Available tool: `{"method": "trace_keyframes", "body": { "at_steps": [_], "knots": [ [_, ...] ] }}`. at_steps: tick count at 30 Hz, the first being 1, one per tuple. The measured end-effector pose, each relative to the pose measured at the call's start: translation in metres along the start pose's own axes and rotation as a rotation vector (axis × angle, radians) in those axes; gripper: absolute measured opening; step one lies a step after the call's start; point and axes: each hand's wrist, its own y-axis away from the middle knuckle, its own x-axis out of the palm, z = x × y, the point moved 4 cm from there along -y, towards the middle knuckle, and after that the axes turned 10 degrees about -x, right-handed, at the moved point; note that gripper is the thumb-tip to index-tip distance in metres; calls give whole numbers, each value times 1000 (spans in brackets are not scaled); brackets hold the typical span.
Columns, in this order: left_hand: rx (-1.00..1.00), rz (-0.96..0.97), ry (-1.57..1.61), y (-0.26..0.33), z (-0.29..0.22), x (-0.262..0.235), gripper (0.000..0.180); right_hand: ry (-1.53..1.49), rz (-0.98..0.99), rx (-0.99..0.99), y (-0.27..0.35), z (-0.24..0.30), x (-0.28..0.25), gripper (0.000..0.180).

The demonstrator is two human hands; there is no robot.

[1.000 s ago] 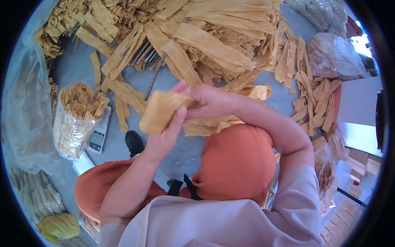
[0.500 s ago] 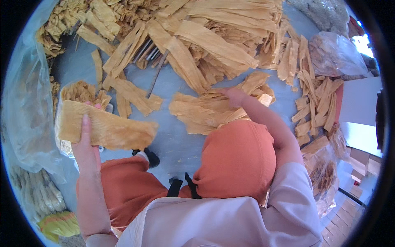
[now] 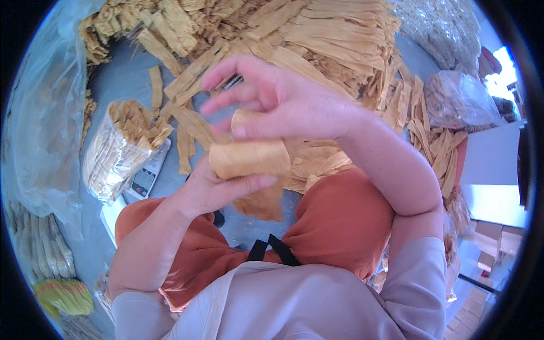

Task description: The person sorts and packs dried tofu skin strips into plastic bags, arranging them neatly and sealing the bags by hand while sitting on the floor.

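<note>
In front of my lap, my left hand [image 3: 207, 190] is closed on a yellow-brown dried strip [image 3: 252, 158]. The strip bends over in a broad fold across this hand, with its thumb lying along the lower edge, and a loose end hangs below. Just above, my right hand [image 3: 272, 102] has its fingers spread and slightly blurred. A bit of the tan material shows between its thumb and fingers; whether it belongs to the same strip is unclear. Left of my hands, a clear bag [image 3: 107, 161] packed with such strips leans on a small digital scale [image 3: 148, 174].
A large heap of strips [image 3: 340, 34] covers the floor ahead, with loose strips [image 3: 192, 124] scattered nearer. Filled plastic bags [image 3: 459, 102] stand at the right. Plastic sheeting [image 3: 45, 124] and a yellow-green bag [image 3: 65, 297] lie at the left. Cardboard boxes [image 3: 490, 243] are far right.
My left hand has carried the strip rightward from beside the bag, and the strip is now folded. My right hand has left the loose strips on the floor and come over beside the left.
</note>
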Motion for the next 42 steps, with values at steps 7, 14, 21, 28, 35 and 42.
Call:
{"method": "trace_keyframes", "body": {
  "at_steps": [7,14,21,28,35,42],
  "knots": [
    [258,-372,865,-15,-20,-26,44,340,-258,33,12,-38,22,74],
    [346,-354,1087,-6,-30,-53,41,180,-295,94,-4,-40,43,70],
    [304,-483,685,7,-3,-91,50,-45,-221,284,7,-95,57,67],
    [155,-569,563,46,9,-123,55,-220,-205,329,18,-159,109,54],
    [194,-769,456,79,28,-152,52,124,-48,500,49,-213,74,39],
    [219,-790,277,78,18,-143,50,1273,-309,1113,263,-285,-91,41]
  ]
}}
